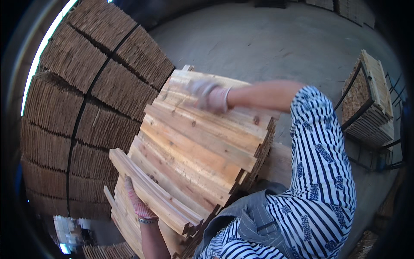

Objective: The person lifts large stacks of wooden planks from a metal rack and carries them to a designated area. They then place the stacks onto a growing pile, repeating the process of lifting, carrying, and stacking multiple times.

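Observation:
A broad stack of pale wooden boards (pixel 194 134) lies in front of me, its upper boards side by side with uneven ends. At the near left, my left hand (pixel 140 203), in a reddish knit glove, grips the edge of a few boards (pixel 159 196) set together on top of the stack. Some of its fingers are hidden against the wood. My right hand (pixel 210 96), in a whitish glove, is over the far boards. Motion smears its fingers, so whether they touch the wood is unclear.
Tall strapped stacks of brown boards (pixel 116 86) rise at the left. On the right, another stack of boards (pixel 366 99) stands in a dark metal frame on the grey concrete floor (pixel 258 39). More boards (pixel 110 251) lie at the lower left.

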The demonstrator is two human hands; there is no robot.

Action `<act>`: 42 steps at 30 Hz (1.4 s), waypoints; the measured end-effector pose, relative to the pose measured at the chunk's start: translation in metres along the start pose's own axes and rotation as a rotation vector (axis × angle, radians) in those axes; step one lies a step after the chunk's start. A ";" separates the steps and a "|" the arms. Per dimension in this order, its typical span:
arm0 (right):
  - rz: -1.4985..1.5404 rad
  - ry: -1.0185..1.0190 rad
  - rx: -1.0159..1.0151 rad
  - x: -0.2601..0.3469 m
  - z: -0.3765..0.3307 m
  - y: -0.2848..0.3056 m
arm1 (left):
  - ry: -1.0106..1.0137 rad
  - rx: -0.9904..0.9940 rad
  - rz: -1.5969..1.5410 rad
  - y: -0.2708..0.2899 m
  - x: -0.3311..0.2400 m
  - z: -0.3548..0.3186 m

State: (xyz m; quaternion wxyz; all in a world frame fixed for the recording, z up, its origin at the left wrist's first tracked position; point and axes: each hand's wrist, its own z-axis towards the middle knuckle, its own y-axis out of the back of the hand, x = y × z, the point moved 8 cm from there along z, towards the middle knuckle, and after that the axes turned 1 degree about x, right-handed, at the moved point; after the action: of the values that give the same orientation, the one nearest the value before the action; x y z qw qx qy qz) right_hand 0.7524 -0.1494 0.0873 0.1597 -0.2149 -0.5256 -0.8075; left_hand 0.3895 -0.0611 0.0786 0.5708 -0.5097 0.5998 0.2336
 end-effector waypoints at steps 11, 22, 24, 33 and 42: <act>0.519 -0.244 0.275 0.132 -0.044 0.009 | -0.568 0.113 0.372 -0.152 -0.014 0.009; -0.459 -0.367 0.426 0.018 -0.032 0.005 | -0.667 0.045 1.666 -0.054 0.045 0.097; -0.402 -0.378 0.358 0.015 -0.029 0.003 | -0.695 0.074 1.704 -0.057 0.047 0.099; 0.283 -0.306 0.328 -0.037 -0.010 0.059 | -0.679 0.089 1.609 -0.043 0.047 0.101; 1.082 -0.630 0.342 -0.187 -0.029 0.060 | -0.641 0.094 1.698 -0.066 0.047 0.097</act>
State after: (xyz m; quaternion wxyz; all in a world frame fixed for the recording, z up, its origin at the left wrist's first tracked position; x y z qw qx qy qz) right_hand 0.9364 -0.1937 0.0273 0.4139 -0.6476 -0.4858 -0.4162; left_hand 0.4985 -0.0184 0.0322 0.3663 0.2170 0.5952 0.6815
